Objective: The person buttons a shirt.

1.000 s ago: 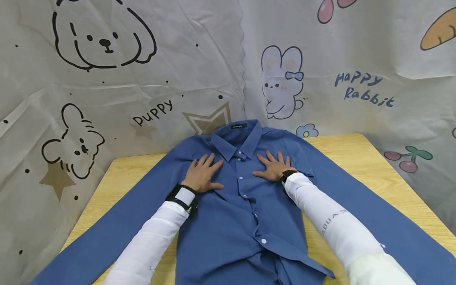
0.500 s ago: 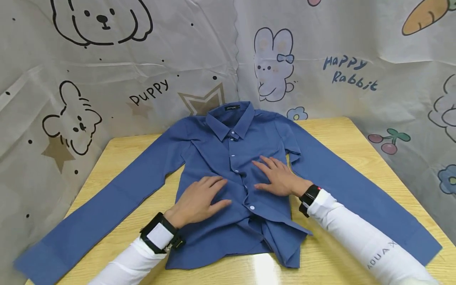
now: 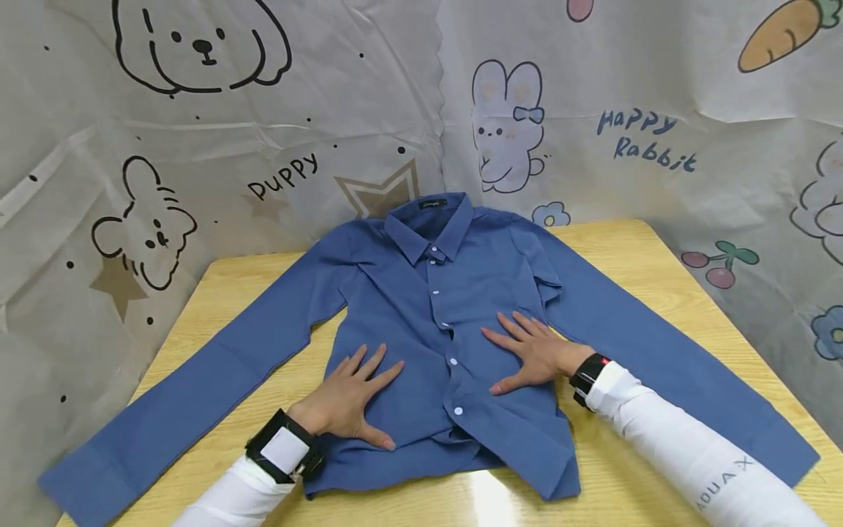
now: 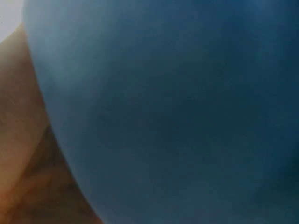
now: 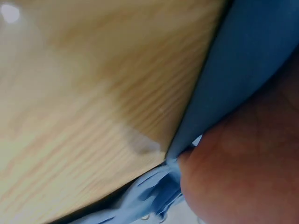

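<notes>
A blue long-sleeved button shirt (image 3: 421, 307) lies front up, its collar (image 3: 431, 227) at the far end and both sleeves spread outward. My left hand (image 3: 349, 399) rests on the lower left of the shirt front with fingers spread. On the other side of the button row, my right hand (image 3: 533, 351) lies with spread fingers near the shirt's side edge. Blue cloth (image 4: 177, 112) fills most of the left wrist view. In the right wrist view, my right hand (image 5: 243, 163) is against the shirt edge (image 5: 233, 70) beside bare wood.
The shirt lies on a light wooden table (image 3: 250, 282). Behind it hangs a pale curtain (image 3: 369, 95) printed with cartoon animals, right at the table's back edge. The shirt's left-side sleeve (image 3: 197, 380) and right-side sleeve (image 3: 665, 351) reach toward the near corners.
Both hands have slid from the chest down toward the hem and spread farther apart. The right front's lower corner, folded and rumpled before, now lies flatter. More of the hem shows.
</notes>
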Tool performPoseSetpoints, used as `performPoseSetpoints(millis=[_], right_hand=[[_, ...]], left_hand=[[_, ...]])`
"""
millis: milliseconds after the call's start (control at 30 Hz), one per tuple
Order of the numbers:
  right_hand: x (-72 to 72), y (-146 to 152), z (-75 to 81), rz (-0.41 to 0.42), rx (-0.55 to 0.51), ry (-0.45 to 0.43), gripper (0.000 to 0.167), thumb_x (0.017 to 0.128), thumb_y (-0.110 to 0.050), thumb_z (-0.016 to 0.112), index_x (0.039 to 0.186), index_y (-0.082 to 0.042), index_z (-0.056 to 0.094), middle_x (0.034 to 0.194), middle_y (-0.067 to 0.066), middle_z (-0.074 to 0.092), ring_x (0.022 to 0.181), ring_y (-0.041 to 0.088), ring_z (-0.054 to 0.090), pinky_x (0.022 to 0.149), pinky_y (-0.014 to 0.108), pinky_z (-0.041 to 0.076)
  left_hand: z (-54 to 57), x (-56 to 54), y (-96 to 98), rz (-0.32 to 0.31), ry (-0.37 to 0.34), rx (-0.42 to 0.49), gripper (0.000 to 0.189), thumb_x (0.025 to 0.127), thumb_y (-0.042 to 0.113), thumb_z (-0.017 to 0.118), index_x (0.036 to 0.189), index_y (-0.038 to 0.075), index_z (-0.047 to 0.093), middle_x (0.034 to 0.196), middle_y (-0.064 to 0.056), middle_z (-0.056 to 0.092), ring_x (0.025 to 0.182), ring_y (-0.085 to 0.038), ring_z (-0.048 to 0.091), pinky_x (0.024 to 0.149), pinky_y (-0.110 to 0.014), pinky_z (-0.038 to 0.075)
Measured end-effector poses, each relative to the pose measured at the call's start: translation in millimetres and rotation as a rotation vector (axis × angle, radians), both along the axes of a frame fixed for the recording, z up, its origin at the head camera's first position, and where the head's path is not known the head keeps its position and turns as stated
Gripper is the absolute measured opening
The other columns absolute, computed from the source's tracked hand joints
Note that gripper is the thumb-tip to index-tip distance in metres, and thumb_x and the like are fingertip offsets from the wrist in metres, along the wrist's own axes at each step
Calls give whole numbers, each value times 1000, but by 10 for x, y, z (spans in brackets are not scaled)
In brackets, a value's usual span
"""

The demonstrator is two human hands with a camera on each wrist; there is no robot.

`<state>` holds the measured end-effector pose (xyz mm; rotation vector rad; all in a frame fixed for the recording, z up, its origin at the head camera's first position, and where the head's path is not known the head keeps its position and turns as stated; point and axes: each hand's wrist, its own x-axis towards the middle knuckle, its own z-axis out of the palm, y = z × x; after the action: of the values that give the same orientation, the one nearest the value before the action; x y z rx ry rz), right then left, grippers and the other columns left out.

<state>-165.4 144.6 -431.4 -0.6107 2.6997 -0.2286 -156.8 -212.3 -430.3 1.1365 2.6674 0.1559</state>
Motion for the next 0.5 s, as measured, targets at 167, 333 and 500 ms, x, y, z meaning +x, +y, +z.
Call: performPoseSetpoints(millis=[167, 333, 500], right_hand=[[25, 110, -71, 45, -30, 7, 106, 73, -78, 57, 154, -19, 20, 158, 16, 8, 143, 38, 2, 112, 53, 3], [42, 161, -110, 56, -76, 0, 106, 74, -75, 59, 154, -18, 20, 157, 18, 6, 142, 40, 1, 111, 54, 0], [-14, 153, -31, 49, -104, 10, 103, 75, -73, 60, 153, -17, 22, 157, 19, 8, 142, 41, 2, 111, 54, 0]], left_hand=[[-33, 83, -172, -47, -76, 32, 120, 58, 76, 71, 153, 18, 25, 156, -20, 11, 138, -50, 9, 105, -65, 17], [-101, 145, -331, -52, -117, 66, 122, 57, 79, 67, 154, 21, 22, 158, -17, 7, 140, -47, 4, 105, -66, 13], [-17, 173, -311, -76, -20, 79, 112, 62, 78, 66, 152, 23, 27, 156, -17, 15, 140, -44, 12, 106, -61, 20]])
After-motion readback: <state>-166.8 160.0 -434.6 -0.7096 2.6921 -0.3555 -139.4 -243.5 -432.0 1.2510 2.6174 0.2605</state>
